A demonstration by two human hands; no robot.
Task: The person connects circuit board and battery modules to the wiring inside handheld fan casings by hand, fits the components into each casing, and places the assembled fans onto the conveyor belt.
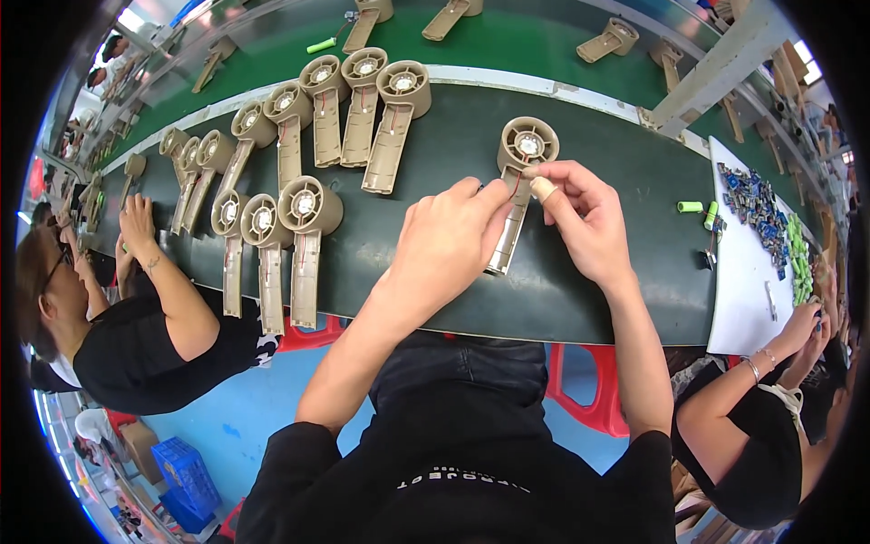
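Note:
A beige half-shell of a handheld fan (529,142) lies on the dark green table in front of me, its round head away from me and its open handle toward me. A thin red wire (517,187) runs from the head into the handle. My left hand (450,238) is curled over the handle from the left, fingertips gripping it. My right hand (587,218) is at the neck, thumb and index finger pinched close together; what sits between them is too small to make out. Its thumb wears a pale cover.
Several similar fan shells (396,118) stand in rows to the left. Green battery cells (691,207) lie at right, beside a white board (739,308) heaped with small circuit boards (757,213). Co-workers sit on both sides. A green conveyor belt (507,54) runs behind, past a metal post (716,68).

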